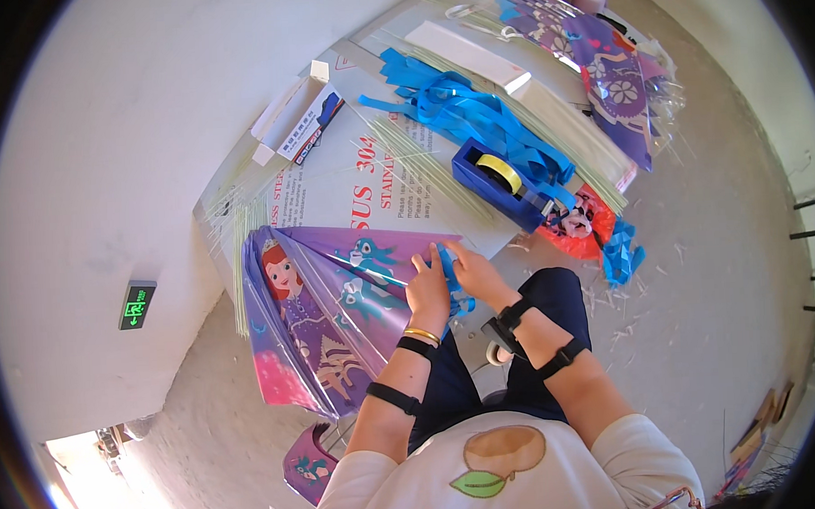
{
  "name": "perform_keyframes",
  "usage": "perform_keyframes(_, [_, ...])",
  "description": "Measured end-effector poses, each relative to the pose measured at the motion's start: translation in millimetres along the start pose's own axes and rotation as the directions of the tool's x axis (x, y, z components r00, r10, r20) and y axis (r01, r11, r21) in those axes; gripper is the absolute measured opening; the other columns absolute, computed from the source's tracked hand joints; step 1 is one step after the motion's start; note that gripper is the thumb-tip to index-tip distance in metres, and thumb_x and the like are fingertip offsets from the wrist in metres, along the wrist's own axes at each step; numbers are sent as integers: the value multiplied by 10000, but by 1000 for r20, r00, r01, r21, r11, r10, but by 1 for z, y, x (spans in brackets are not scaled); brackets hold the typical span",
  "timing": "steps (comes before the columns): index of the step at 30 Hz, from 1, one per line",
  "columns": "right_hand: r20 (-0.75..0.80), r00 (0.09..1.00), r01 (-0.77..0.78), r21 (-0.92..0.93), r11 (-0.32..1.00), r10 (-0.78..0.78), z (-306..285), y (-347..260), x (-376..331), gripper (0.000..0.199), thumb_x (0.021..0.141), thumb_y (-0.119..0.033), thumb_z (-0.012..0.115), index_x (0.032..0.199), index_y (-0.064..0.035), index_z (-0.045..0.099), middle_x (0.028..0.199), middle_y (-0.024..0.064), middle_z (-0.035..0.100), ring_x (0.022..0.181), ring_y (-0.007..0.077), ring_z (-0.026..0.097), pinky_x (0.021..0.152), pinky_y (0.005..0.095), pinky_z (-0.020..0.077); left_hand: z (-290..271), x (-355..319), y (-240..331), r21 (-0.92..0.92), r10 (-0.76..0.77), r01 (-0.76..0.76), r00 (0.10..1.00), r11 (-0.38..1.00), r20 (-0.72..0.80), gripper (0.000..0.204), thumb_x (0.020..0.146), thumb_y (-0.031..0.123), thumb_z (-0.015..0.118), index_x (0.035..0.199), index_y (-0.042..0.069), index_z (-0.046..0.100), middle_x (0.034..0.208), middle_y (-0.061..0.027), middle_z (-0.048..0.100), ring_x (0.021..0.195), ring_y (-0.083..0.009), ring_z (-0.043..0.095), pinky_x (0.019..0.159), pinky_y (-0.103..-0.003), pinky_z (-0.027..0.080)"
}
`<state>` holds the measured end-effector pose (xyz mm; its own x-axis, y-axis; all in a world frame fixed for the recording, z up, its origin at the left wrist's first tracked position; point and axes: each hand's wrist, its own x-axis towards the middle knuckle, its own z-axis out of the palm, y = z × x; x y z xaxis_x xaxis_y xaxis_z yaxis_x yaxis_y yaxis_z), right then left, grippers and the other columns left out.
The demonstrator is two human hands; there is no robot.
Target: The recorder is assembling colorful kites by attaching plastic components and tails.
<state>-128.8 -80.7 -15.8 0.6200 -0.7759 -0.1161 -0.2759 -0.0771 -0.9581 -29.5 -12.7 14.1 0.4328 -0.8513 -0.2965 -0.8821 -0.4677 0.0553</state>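
Observation:
A purple plastic kite [337, 303], printed with a cartoon princess and teal animal figures, lies gathered over the table's near edge. My left hand [427, 295] is closed on the kite's right-hand corner, its fingertips partly hidden. Close beside it, my right hand [477, 274] pinches a strip of blue ribbon [451, 269] at that corner. More of this ribbon hangs below, between my hands. The exact finger contact there is too small to make out.
On the table [332, 203] lie blue ribbons [474, 106], a blue tape dispenser [504, 185], thin clear rods [421, 158] and an open white box [297, 114]. Another printed kite [619, 91] lies at the far right. A red bag [581, 224] sits by the right edge.

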Motion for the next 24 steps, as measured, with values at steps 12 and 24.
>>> perform_keyframes(12, [-50,963,177,-619,765,-264,-26,-23,9,205,813,-88,576,1017,-76,595,888,122,580,837,343,597,680,437,495,0,-11,-6,-54,-18,15,999,998,-51,728,817,50,527,1467,77,199,1348,-276,377,729,-359,669,618,-397,554])
perform_keyframes(24, [-28,999,-1,-570,822,-18,-5,-10,59,237,763,-124,685,951,-50,560,948,157,560,995,338,538,817,422,470,-10,-148,-34,-586,67,-149,985,796,-159,617,811,25,489,1402,42,309,1321,-220,453,977,-416,579,766,-459,512])
